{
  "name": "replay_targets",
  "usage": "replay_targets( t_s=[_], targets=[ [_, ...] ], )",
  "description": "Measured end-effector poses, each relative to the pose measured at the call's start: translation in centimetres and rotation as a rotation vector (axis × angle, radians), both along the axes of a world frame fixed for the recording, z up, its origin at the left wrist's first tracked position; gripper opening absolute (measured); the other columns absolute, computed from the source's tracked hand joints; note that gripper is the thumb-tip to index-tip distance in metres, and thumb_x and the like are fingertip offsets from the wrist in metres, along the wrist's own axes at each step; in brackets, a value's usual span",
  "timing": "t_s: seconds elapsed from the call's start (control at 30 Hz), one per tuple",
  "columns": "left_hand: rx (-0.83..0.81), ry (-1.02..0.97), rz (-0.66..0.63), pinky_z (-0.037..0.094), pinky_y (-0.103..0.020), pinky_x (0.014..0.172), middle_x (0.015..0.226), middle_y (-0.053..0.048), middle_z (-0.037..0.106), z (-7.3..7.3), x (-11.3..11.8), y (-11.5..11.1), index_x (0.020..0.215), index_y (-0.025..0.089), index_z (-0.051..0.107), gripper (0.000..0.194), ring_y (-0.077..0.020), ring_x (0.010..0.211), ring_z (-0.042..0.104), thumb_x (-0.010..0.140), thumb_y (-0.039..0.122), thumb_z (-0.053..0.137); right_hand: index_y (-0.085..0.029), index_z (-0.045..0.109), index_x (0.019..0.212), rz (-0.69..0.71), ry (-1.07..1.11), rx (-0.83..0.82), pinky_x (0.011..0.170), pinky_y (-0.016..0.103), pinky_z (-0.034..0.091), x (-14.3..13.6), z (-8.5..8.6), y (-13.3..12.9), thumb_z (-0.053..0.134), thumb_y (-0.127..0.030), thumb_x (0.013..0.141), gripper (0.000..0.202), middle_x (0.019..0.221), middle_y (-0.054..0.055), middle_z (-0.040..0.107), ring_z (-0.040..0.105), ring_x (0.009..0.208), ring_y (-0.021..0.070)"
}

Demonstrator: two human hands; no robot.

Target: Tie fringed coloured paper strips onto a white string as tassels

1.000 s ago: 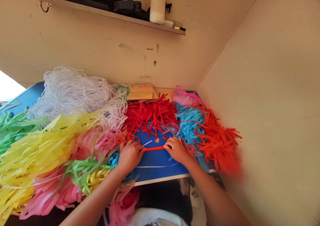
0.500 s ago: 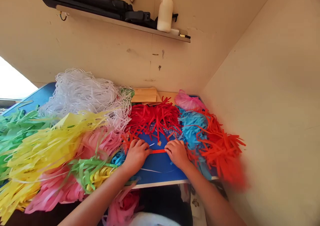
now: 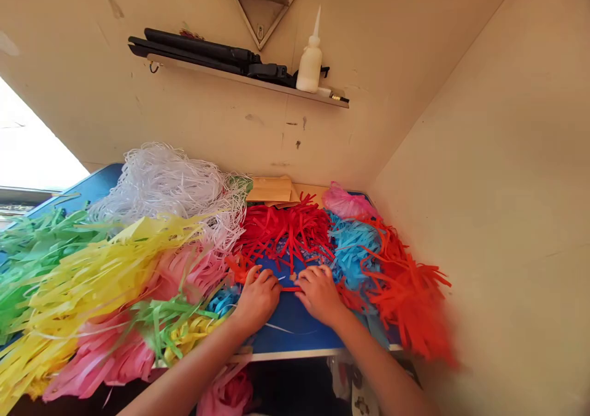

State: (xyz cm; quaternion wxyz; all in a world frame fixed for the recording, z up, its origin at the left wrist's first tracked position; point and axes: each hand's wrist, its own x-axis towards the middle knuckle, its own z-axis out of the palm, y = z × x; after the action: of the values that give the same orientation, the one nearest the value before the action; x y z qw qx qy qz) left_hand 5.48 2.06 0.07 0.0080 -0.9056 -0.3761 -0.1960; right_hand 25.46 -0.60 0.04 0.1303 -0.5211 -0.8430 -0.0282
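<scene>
A narrow orange-red strip (image 3: 290, 289) runs between my two hands, just above or on the blue tabletop (image 3: 295, 330). My left hand (image 3: 259, 296) is closed on its left end, fingers curled with the palm down. The other end is pinched by my right hand (image 3: 319, 293), now only a short gap away. Behind the hands lies a pile of red strips (image 3: 286, 225). Orange strips (image 3: 237, 267) touch the area by my left fingers. A thin white strand (image 3: 279, 327) rests on the table below the hands.
Heaps of white strands (image 3: 166, 182), yellow strips (image 3: 101, 268), green strips (image 3: 50, 244) and pink strips (image 3: 115, 348) spread over the left. Blue strips (image 3: 354, 244) and orange strips (image 3: 405, 274) lie at the right, by the wall. A shelf (image 3: 230, 79) with a squeeze bottle (image 3: 310, 66) hangs above.
My hands have come closer together, and less of the orange-red strip shows between them. The view has tilted up, so the shelf and table sit lower in the picture.
</scene>
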Motion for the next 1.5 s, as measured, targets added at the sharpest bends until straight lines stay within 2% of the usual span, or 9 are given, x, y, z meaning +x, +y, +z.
replay_targets(
  t_s=[0.13, 0.3, 0.53, 0.73, 0.87, 1.03, 1.17, 1.37, 1.5],
  targets=[
    [-0.043, 0.005, -0.019, 0.028, -0.048, 0.103, 0.083, -0.003, 0.071, -0.2, -0.3, -0.4, 0.082, 0.023, 0.069, 0.016, -0.0223, 0.098, 0.056, 0.09, 0.017, 0.056, -0.022, 0.066, 0.09, 0.022, -0.03, 0.013, 0.089, 0.039, 0.03, -1.6, -1.0, -0.6, 0.056, -0.02, 0.095, 0.011, 0.095, 0.004, 0.069, 0.054, 0.097, 0.0201],
    [-0.147, -0.032, -0.01, 0.034, -0.044, 0.096, 0.091, -0.001, 0.074, -0.7, -1.9, -0.1, 0.091, 0.028, 0.072, 0.016, -0.021, 0.098, 0.06, 0.091, 0.022, 0.058, -0.02, 0.066, 0.088, -0.053, 0.007, -0.056, 0.082, 0.036, 0.031, 0.5, -2.0, -0.6, 0.057, -0.025, 0.096, 0.013, 0.089, 0.004, 0.068, 0.055, 0.09, 0.0195],
    [-0.254, -0.065, 0.091, 0.04, -0.037, 0.083, 0.089, -0.003, 0.073, -0.6, -2.6, 1.0, 0.08, 0.026, 0.075, 0.022, -0.0222, 0.095, 0.063, 0.091, 0.033, 0.057, -0.022, 0.066, 0.084, -0.115, 0.057, -0.177, 0.079, 0.032, 0.033, 1.3, -0.7, 0.1, 0.064, -0.027, 0.09, 0.008, 0.089, 0.0, 0.067, 0.056, 0.088, 0.017],
    [-0.217, 0.042, 0.134, 0.037, -0.043, 0.085, 0.086, -0.008, 0.071, -0.1, -1.4, 0.9, 0.081, 0.019, 0.072, 0.024, -0.026, 0.091, 0.06, 0.092, 0.03, 0.054, -0.022, 0.066, 0.069, -0.215, 0.064, -0.234, 0.074, 0.033, 0.031, 0.3, -0.1, 1.4, 0.066, -0.024, 0.083, 0.014, 0.077, 0.0, 0.068, 0.058, 0.077, 0.0178],
    [-0.162, 0.101, 0.126, 0.035, -0.049, 0.087, 0.08, -0.01, 0.067, 0.4, -0.5, 0.7, 0.083, 0.016, 0.069, 0.018, -0.0273, 0.085, 0.058, 0.09, 0.022, 0.054, -0.024, 0.069, 0.081, -0.112, 0.018, -0.205, 0.078, 0.035, 0.03, 0.3, 0.7, 1.6, 0.065, -0.024, 0.086, 0.006, 0.083, 0.0, 0.071, 0.058, 0.082, 0.0184],
    [-0.129, 0.116, -0.013, 0.031, -0.051, 0.095, 0.081, -0.004, 0.067, 0.5, -0.6, 0.5, 0.088, 0.024, 0.069, 0.014, -0.0225, 0.083, 0.058, 0.088, 0.017, 0.057, -0.022, 0.069, 0.085, 0.113, -0.102, -0.142, 0.084, 0.039, 0.028, 0.7, 1.1, 0.7, 0.052, -0.019, 0.096, 0.021, 0.087, 0.004, 0.072, 0.056, 0.091, 0.0191],
    [-0.106, 0.107, -0.061, 0.026, -0.054, 0.101, 0.089, -0.006, 0.068, 0.0, -0.4, 0.1, 0.092, 0.025, 0.072, 0.016, -0.0222, 0.085, 0.058, 0.088, 0.018, 0.058, -0.018, 0.069, 0.087, 0.235, -0.213, -0.061, 0.084, 0.04, 0.029, 0.7, 0.7, 0.5, 0.048, -0.013, 0.097, 0.024, 0.084, 0.006, 0.071, 0.054, 0.088, 0.02],
    [-0.099, 0.094, -0.045, 0.024, -0.056, 0.105, 0.09, -0.007, 0.07, -0.4, 0.8, -0.3, 0.093, 0.021, 0.072, 0.02, -0.0221, 0.088, 0.058, 0.092, 0.017, 0.052, -0.016, 0.07, 0.086, 0.206, -0.228, -0.062, 0.084, 0.04, 0.029, 0.0, 0.8, 1.5, 0.049, -0.014, 0.096, 0.024, 0.102, 0.009, 0.071, 0.054, 0.09, 0.02],
    [-0.162, 0.103, -0.025, 0.029, -0.051, 0.102, 0.085, -0.006, 0.07, -0.4, 0.7, 0.3, 0.088, 0.021, 0.073, 0.019, -0.0216, 0.087, 0.059, 0.09, 0.016, 0.054, -0.018, 0.07, 0.086, 0.157, -0.205, -0.125, 0.086, 0.04, 0.028, -0.1, 1.2, 1.5, 0.051, -0.022, 0.097, 0.022, 0.098, 0.008, 0.072, 0.055, 0.091, 0.02]
  ],
)
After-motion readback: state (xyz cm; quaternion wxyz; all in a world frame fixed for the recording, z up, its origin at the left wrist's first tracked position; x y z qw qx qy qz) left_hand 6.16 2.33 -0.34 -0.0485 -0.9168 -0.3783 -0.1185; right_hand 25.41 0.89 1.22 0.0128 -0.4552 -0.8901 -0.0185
